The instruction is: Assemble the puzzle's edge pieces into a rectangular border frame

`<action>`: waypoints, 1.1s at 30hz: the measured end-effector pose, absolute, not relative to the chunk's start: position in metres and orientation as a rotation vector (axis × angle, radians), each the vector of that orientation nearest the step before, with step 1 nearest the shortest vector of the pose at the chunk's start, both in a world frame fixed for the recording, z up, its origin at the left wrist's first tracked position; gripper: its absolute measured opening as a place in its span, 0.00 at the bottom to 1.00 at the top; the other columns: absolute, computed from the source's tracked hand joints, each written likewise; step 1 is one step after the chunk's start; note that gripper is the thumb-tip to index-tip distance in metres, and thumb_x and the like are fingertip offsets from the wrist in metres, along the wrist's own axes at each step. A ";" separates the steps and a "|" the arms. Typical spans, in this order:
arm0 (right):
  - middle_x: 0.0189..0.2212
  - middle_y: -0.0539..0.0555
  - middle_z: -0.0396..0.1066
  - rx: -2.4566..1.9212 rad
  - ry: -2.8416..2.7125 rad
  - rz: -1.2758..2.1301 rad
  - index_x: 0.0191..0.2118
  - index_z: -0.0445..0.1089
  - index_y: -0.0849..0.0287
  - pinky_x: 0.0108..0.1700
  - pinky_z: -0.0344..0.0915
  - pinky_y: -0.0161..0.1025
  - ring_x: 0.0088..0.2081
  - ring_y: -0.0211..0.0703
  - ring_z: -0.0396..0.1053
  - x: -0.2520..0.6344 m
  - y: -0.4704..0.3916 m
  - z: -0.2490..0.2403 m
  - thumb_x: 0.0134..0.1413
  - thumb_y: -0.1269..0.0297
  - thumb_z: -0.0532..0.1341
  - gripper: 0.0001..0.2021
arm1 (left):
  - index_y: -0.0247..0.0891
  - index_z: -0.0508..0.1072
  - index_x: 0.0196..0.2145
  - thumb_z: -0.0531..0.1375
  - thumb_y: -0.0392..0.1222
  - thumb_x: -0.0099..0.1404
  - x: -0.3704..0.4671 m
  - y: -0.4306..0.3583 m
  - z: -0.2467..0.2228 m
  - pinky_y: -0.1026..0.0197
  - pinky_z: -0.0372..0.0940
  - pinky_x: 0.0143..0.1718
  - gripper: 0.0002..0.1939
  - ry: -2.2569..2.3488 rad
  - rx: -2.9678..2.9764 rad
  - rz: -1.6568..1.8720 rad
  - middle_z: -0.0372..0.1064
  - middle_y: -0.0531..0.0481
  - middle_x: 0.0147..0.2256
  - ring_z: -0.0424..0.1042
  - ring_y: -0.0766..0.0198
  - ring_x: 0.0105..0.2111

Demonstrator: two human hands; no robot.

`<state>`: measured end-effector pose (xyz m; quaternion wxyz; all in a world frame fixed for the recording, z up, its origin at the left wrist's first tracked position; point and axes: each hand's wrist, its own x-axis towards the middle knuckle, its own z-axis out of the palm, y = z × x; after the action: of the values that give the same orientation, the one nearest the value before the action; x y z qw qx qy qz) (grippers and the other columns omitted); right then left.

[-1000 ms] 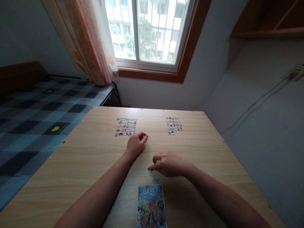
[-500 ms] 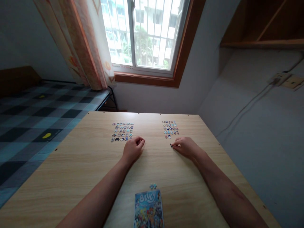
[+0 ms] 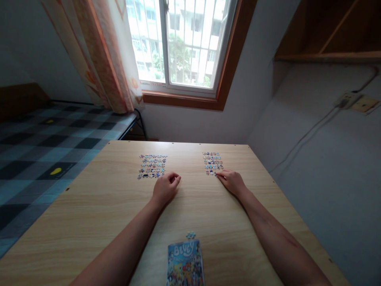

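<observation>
Reaching forward over the counter (image 3: 208, 214), the right hand (image 3: 233, 182) has its fingertips at a small puzzle piece (image 3: 216, 174), which lies at the right end of the nearest row in the right-hand group (image 3: 212, 162). The piece is just ahead of the palm and to its left, partly covered by the fingers. That hand is low and palm down, its thumb and forefinger close together; whether they pinch the piece or only press on it, I cannot tell.

The left hand (image 3: 165, 188) rests on its side, loosely curled, thumb near the bent forefinger. It is just beside the near right corner of the left-hand group (image 3: 153, 166). Nothing shows between its fingers, though the inside of the palm is hidden, so I cannot tell how fully it is closed.

Both groups are made of thin, knobbed pieces in mixed colours, laid in rough rows. Nearer the camera, a small cluster (image 3: 191, 235) of pale blue pieces sits just beyond the far edge of a flat, rectangular picture booklet (image 3: 185, 262) with "BLUEY" in white letters above crowded, colourful figures. The counter is smooth, with pale wood grain and small dark holes along its edges.
</observation>
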<state>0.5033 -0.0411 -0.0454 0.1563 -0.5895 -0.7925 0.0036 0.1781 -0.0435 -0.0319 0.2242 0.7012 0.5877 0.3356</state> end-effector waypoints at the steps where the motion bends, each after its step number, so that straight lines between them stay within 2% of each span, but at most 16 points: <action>1: 0.44 0.50 0.79 -1.689 -2.258 0.005 0.44 0.78 0.49 0.41 0.66 0.33 0.42 0.41 0.75 0.503 -0.041 -0.046 0.67 0.58 0.55 0.13 | 0.39 0.78 0.30 0.56 0.51 0.62 0.178 -0.044 -0.032 0.61 0.56 0.29 0.15 1.623 1.937 0.924 0.68 0.53 0.21 0.67 0.63 0.24; 25: 0.44 0.53 0.78 -1.746 -2.197 0.000 0.47 0.78 0.49 0.41 0.66 0.33 0.44 0.41 0.74 0.498 -0.040 -0.047 0.68 0.57 0.55 0.14 | 0.39 0.78 0.30 0.57 0.51 0.62 0.179 -0.043 -0.029 0.61 0.57 0.29 0.15 1.623 1.940 0.927 0.69 0.52 0.22 0.67 0.62 0.25; 29: 0.44 0.55 0.78 -1.694 -2.099 -0.021 0.47 0.78 0.52 0.45 0.67 0.35 0.45 0.43 0.73 0.499 -0.043 -0.042 0.68 0.58 0.55 0.14 | 0.40 0.78 0.30 0.57 0.51 0.62 0.178 -0.043 -0.031 0.61 0.56 0.29 0.15 1.618 1.935 0.933 0.69 0.52 0.22 0.67 0.63 0.24; 31: 0.42 0.56 0.78 -1.607 -2.077 -0.011 0.46 0.78 0.54 0.46 0.66 0.36 0.44 0.43 0.73 0.496 -0.047 -0.035 0.68 0.59 0.55 0.14 | 0.40 0.78 0.30 0.57 0.51 0.62 0.178 -0.044 -0.032 0.61 0.56 0.29 0.15 1.621 1.931 0.932 0.68 0.53 0.21 0.67 0.63 0.24; 33: 0.39 0.56 0.78 -1.454 -2.147 0.079 0.44 0.79 0.55 0.43 0.66 0.35 0.40 0.42 0.73 0.488 -0.056 -0.025 0.67 0.59 0.56 0.14 | 0.39 0.78 0.30 0.56 0.51 0.62 0.179 -0.045 -0.031 0.61 0.56 0.29 0.15 1.622 1.929 0.929 0.68 0.53 0.21 0.66 0.63 0.24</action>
<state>0.4881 -0.0557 -0.0249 0.2703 -0.5397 -0.7967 0.0295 0.1790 -0.0447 -0.0308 0.2257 0.6995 0.5883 0.3371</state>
